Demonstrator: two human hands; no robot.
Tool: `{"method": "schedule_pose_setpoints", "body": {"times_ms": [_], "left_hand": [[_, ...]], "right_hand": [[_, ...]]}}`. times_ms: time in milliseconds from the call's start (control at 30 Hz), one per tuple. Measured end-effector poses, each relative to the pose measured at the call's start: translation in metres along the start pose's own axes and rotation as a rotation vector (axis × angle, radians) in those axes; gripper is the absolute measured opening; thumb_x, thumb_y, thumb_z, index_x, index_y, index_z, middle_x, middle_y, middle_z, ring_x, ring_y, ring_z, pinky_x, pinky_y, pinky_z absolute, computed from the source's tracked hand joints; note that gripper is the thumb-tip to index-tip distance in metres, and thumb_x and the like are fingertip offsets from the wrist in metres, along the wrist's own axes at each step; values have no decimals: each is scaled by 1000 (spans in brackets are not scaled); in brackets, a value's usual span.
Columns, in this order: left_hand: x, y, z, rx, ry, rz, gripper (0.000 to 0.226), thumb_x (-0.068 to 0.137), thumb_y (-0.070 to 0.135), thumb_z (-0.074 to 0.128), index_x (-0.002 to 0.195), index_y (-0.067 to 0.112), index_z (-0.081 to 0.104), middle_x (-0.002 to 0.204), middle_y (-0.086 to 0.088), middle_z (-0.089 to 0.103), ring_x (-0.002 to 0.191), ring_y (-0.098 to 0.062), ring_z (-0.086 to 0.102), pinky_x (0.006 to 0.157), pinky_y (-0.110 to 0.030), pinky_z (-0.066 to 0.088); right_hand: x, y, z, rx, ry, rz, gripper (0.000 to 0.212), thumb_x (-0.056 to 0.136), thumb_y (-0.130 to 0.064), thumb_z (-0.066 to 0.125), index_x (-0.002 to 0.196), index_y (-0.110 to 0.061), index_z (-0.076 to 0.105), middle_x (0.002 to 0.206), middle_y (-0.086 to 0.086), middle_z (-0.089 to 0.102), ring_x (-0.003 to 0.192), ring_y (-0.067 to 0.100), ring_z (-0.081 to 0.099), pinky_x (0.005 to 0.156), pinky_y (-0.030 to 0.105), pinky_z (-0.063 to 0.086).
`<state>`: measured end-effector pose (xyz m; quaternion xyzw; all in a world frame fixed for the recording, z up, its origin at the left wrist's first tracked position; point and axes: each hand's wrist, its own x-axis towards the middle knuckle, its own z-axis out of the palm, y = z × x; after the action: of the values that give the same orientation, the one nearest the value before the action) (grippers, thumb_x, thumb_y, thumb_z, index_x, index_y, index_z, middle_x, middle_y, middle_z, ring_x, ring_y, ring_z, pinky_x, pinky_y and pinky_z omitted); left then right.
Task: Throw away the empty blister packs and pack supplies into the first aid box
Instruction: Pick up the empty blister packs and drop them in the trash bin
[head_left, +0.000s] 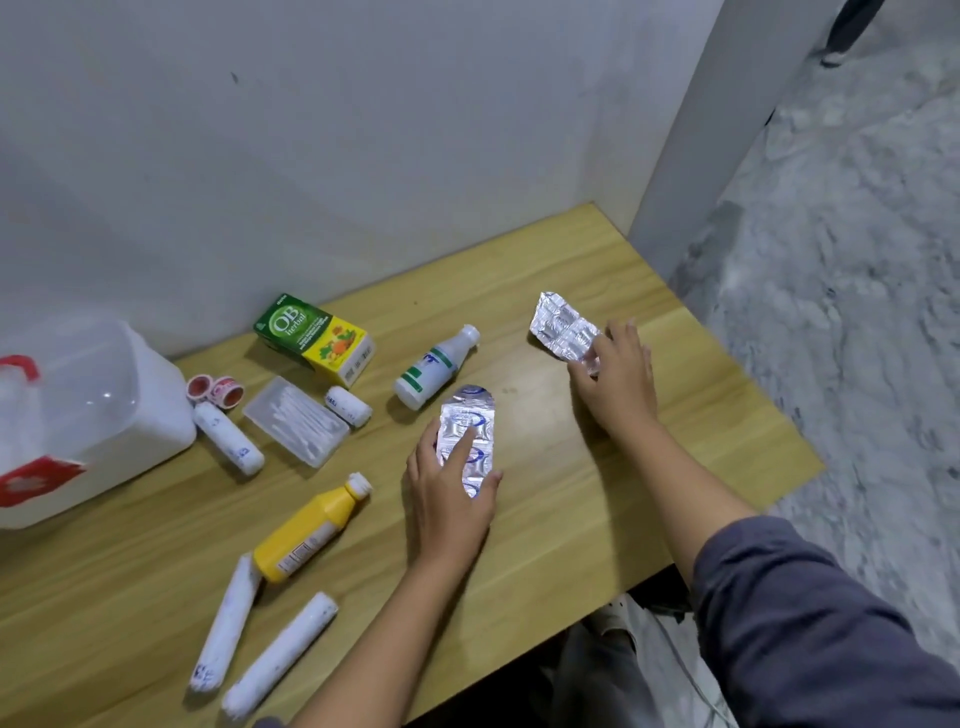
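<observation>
The foil blister pack (467, 436) lay mid-table under my left hand (449, 499), fingers pinching its near end; a second pack (563, 332) lay farther right, its edge gripped by my right hand (615, 379). Both looked light, thin, crinkly, best pinched by an edge. My arms reached forward, palms down.

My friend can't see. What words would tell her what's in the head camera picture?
A person's left hand and right hand each rest on a silver blister pack on a wooden table. To the left lie a yellow bottle, a white bottle, bandage rolls, a green box and a clear first aid box.
</observation>
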<state>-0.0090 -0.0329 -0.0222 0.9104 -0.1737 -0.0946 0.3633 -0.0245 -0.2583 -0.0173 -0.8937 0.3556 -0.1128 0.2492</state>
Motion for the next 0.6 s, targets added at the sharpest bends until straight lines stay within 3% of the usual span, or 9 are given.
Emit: {"method": "schedule_pose_setpoints", "body": {"times_ms": [100, 167, 267, 333, 433, 467, 533, 600], "left_hand": [[7, 9, -2, -197, -57, -87, 48, 72, 8, 81, 118, 8, 67, 127, -11, 44, 118, -22, 47, 90, 5, 20], [11, 13, -4, -263, -96, -118, 46, 72, 6, 80, 116, 11, 68, 114, -3, 45, 107, -18, 51, 79, 5, 27], [16, 16, -4, -312, -145, -135, 43, 72, 6, 79, 113, 17, 69, 104, 3, 56, 100, -15, 57, 70, -2, 35], [19, 18, -5, -344, -176, -122, 44, 71, 4, 80, 113, 16, 69, 102, 7, 59, 98, -9, 57, 72, 5, 34], [20, 27, -6, -396, -251, -70, 45, 73, 2, 79, 115, 16, 68, 104, 13, 59, 95, 3, 55, 74, 6, 34], [21, 31, -5, -421, -265, -53, 46, 74, 1, 78, 116, 16, 67, 105, 13, 60, 96, 9, 53, 75, 6, 33], [22, 42, 0, -463, -288, -29, 48, 76, 0, 76, 120, 14, 65, 110, 11, 61, 97, 15, 50, 76, 6, 33], [24, 59, 7, -497, -308, -2, 51, 76, 1, 77, 123, 16, 63, 115, 9, 61, 100, 6, 55, 80, 4, 35]], "right_hand": [[-2, -1, -9, 83, -47, 9, 20, 81, -20, 62, 89, -3, 55, 112, 14, 53, 115, 35, 47, 94, 42, 38], [-2, -1, -13, 89, -54, 63, 26, 74, -23, 70, 92, -7, 58, 113, 13, 51, 109, 32, 49, 90, 39, 40], [-6, -1, -21, 225, -77, 201, 34, 65, -22, 77, 93, -11, 60, 108, 5, 40, 98, 29, 52, 85, 47, 50], [-12, 0, -24, 338, -91, 270, 37, 63, -17, 79, 94, -13, 62, 107, 2, 36, 91, 24, 51, 74, 47, 55], [-22, 4, -33, 441, -116, 326, 42, 64, -11, 78, 103, -16, 64, 110, 2, 43, 94, 20, 52, 49, 34, 53], [-24, 8, -36, 469, -116, 327, 44, 65, -11, 77, 106, -17, 64, 112, 2, 49, 97, 20, 54, 50, 31, 52], [-26, 17, -46, 516, -109, 308, 45, 69, -11, 77, 112, -14, 64, 118, 5, 60, 109, 21, 57, 74, 28, 49], [-27, 27, -61, 549, -95, 298, 44, 72, -10, 76, 115, -10, 64, 123, 7, 63, 117, 20, 55, 89, 21, 37]]}}
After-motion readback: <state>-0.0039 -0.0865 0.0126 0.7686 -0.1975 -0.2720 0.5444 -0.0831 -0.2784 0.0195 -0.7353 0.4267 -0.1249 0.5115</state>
